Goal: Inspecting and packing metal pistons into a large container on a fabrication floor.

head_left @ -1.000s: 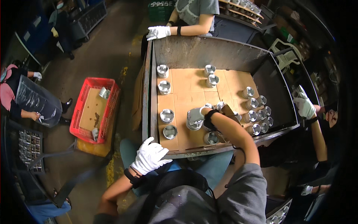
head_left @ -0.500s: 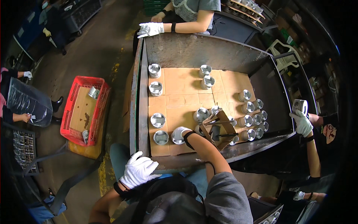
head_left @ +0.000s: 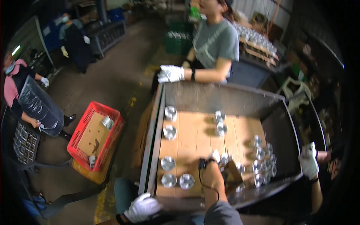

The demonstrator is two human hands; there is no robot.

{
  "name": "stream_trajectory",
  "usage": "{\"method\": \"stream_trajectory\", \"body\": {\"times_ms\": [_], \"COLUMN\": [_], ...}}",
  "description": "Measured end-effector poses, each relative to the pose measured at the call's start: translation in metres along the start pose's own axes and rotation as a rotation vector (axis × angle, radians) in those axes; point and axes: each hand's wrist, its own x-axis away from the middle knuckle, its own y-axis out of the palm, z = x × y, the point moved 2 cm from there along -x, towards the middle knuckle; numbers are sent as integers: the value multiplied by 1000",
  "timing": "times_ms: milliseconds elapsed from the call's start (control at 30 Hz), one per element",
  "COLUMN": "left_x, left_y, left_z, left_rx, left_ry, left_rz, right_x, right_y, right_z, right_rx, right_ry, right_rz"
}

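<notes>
A dark metal bin [head_left: 225, 88] with a cardboard-lined floor stands before me, holding several silver metal pistons. My left hand [head_left: 142, 208], in a white glove, lies on the near left rim with its fingers stretched out and nothing in them. Inside the bin, my right hand [head_left: 213, 155], gloved too, reaches to where a piston stood; my wrist and forearm hide the fingers and that piston. Close by on its right is another piston [head_left: 225, 158]. A piston [head_left: 186, 181] stands left of my forearm, beside one at the near left [head_left: 168, 180].
A brown cardboard divider [head_left: 234, 172] stands right of my forearm among clustered pistons [head_left: 258, 165]. Across the bin, a co-worker's gloved hand [head_left: 171, 74] rests on the rim. Another person's glove [head_left: 309, 161] is at the right side. A red crate [head_left: 80, 150] with two pistons stands left.
The view has tilted up, so everything sits lower in it. My right hand has let go of the near piston and moved farther right and away from me. My left hand stays on the rim.
</notes>
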Motion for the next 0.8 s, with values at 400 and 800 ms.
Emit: {"method": "stream_trajectory", "body": {"times_ms": [400,800], "left_x": [30,7], "left_y": [27,-42], "left_z": [12,47], "left_rx": [-88,148], "left_ry": [-35,-204], "left_rz": [332,217], "right_x": [106,341], "right_y": [-270,-340], "right_z": [-85,-81], "right_rx": [-207,-537], "right_ry": [-330,-678], "right_rz": [753,1046]}}
